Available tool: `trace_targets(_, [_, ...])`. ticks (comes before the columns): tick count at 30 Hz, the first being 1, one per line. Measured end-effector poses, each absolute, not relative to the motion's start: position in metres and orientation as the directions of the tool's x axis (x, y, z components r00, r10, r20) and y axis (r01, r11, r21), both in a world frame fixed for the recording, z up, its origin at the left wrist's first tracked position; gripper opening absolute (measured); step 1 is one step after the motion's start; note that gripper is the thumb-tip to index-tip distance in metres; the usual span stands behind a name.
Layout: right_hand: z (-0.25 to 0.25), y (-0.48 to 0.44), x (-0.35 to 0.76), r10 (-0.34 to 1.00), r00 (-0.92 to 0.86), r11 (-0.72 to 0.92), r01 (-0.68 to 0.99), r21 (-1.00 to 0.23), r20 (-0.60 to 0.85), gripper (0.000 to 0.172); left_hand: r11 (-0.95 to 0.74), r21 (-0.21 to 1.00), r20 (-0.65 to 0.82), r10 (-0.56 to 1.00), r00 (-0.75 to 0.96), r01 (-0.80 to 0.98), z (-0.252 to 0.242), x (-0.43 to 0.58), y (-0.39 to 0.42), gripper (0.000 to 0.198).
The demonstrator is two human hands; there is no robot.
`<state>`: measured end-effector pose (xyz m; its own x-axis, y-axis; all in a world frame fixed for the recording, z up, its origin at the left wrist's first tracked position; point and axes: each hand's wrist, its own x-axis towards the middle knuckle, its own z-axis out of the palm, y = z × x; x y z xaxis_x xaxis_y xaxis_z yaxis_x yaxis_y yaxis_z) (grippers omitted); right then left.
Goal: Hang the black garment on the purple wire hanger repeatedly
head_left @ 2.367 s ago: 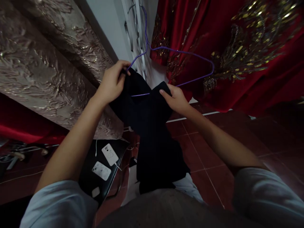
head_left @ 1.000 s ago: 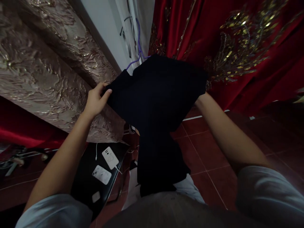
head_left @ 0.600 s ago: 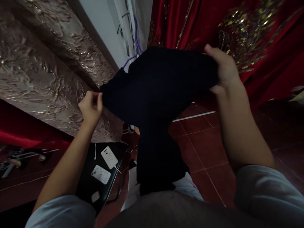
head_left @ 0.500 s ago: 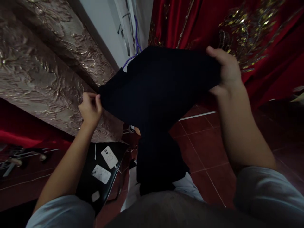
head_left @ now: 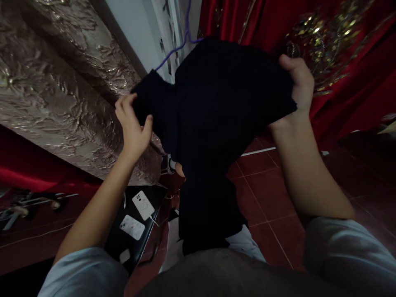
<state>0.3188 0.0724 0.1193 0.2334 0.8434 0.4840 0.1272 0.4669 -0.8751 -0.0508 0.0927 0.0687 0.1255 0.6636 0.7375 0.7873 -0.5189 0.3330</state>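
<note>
A dark navy or black garment [head_left: 216,99] hangs in front of me on a purple hanger [head_left: 173,51], whose hook end rises at the top. My right hand [head_left: 298,86] grips its right edge, thumb along the top and the other fingers hidden behind the cloth. At the left edge is my left hand [head_left: 134,123], thumb and fingers apart, fingertips touching the cloth near the hanger's left end. The lower part of the cloth hangs down across my lap; its folds are too dark to make out.
Two phones, one white [head_left: 143,205] and one patterned [head_left: 132,227], lie with a small white square item [head_left: 124,256] on a black seat [head_left: 142,239] at lower left. Patterned curtain fabric [head_left: 62,103] hangs left, sequined red cloth [head_left: 334,53] right. Red tiles [head_left: 266,198] cover the floor.
My left hand has opened from its pinch and shifted up and right. The garment and hanger have risen; more of the purple hanger shows. My right hand still grips the cloth.
</note>
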Motion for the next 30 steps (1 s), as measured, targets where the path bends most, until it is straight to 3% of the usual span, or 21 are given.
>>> trace_targets(2, [0.114,0.066,0.308,0.888,0.26,0.431,-0.184,-0.883,0.379,0.032,-0.565,0.346,0.729,0.665,0.164,0.749,0.081,-0.049,0.112,0.058])
trace_targets(4, [0.106,0.057,0.298,0.889,0.294,0.441,-0.339,-0.831,0.352,0.022,-0.618,0.399,0.708,0.677,0.2,0.677,0.085,-0.046,0.126,0.057])
trace_targets(7, [0.096,0.034,0.284,0.87,0.212,0.493,-0.317,-0.811,0.446,0.014,-0.677,0.496,0.71,0.677,0.196,0.543,0.076,-0.042,0.135,0.061])
trace_targets(10, [0.086,0.007,0.269,0.853,-0.141,0.469,-0.219,-0.856,0.503,0.017,-0.671,0.608,0.697,0.707,0.121,0.424,0.064,-0.036,0.123,0.068])
trace_targets(14, [0.063,-0.018,0.239,0.638,-0.574,0.625,-0.002,-0.781,0.513,0.019,-0.53,0.844,0.523,0.847,0.096,0.082,0.063,-0.024,0.082,0.072])
trace_targets(16, [0.048,-0.024,0.221,0.556,-0.708,0.658,0.055,-0.751,0.436,0.019,-0.438,0.899,0.432,0.884,0.175,-0.007,0.069,-0.019,0.058,0.063])
trace_targets(19, [0.033,-0.025,0.203,0.428,-0.852,0.697,0.099,-0.71,0.301,0.023,-0.378,0.926,0.36,0.901,0.244,0.029,0.079,-0.022,0.027,0.035])
trace_targets(22, [0.028,-0.008,0.203,0.391,-0.83,0.793,0.085,-0.604,0.397,0.027,-0.295,0.939,0.213,0.903,0.374,0.176,0.086,-0.04,0.0,0.027])
trace_targets(24, [0.028,0.014,0.215,0.486,-0.681,0.831,0.166,-0.53,0.548,0.029,-0.281,0.9,0.106,0.883,0.458,0.334,0.088,-0.057,-0.013,0.019])
trace_targets(26, [0.027,0.038,0.233,0.594,-0.482,0.804,0.312,-0.507,0.645,0.046,-0.298,0.848,0.056,0.873,0.485,0.439,0.091,-0.073,-0.023,0.009])
trace_targets(28, [0.024,0.057,0.251,0.689,-0.397,0.725,0.37,-0.582,0.606,0.054,-0.274,0.845,0.05,0.895,0.443,0.459,0.093,-0.084,-0.026,0.011])
trace_targets(30, [0.022,0.066,0.265,0.789,-0.434,0.579,0.289,-0.762,0.435,0.042,-0.216,0.877,0.058,0.934,0.352,0.429,0.096,-0.09,-0.021,0.012])
